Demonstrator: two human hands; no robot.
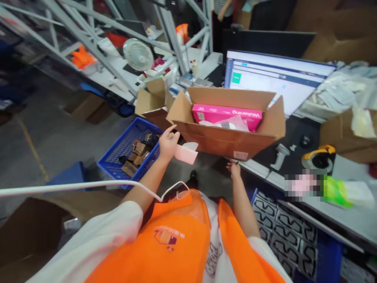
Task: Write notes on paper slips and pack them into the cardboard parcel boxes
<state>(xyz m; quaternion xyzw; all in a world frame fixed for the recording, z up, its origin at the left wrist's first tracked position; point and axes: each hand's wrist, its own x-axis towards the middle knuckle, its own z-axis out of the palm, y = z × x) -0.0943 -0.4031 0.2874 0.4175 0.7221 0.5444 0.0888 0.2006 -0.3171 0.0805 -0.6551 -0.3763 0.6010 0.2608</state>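
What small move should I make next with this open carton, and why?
I'd probably set the pink slip down first: your left hand seems to hold it, and the carton stands open beside it with a pink box and clear plastic inside. Freeing that grip might make the carton easier to steady.

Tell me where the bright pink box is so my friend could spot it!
Find the big lit screen. In front of it, nearer the person, is an open brown cardboard box. The pink box is inside, partly hidden by crumpled clear plastic, and its bright colour and white lettering set it apart from the brown walls around it.
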